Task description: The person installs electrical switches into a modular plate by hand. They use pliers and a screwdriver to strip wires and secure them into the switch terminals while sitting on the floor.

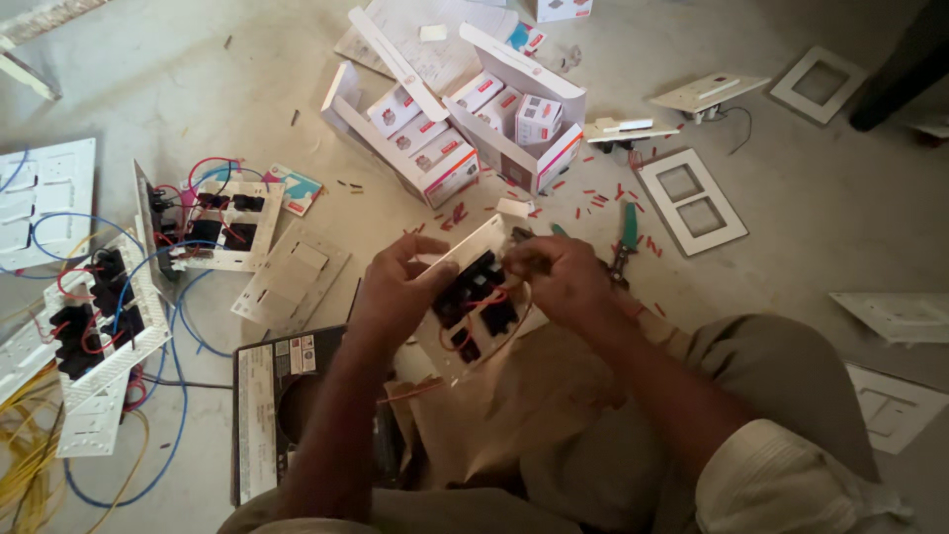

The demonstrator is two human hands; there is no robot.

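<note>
My left hand [400, 289] grips the left edge of a white switch plate [476, 299], held back side up with black modules and red wires showing. My right hand [559, 277] pinches at the top right of the same plate, fingers on a red wire near the modules. The plate hangs above my lap over a brown paper sheet [514, 405]. Green-handled pliers [625, 242] lie on the floor just right of my right hand.
Two open white cartons [445, 129] hold several small red-and-white boxes. Wired switch plates [104, 316] with blue, red and yellow wires lie at left. Empty white frames [692, 203] lie at right. Red wire scraps litter the concrete floor. A dark box [272, 405] sits by my left knee.
</note>
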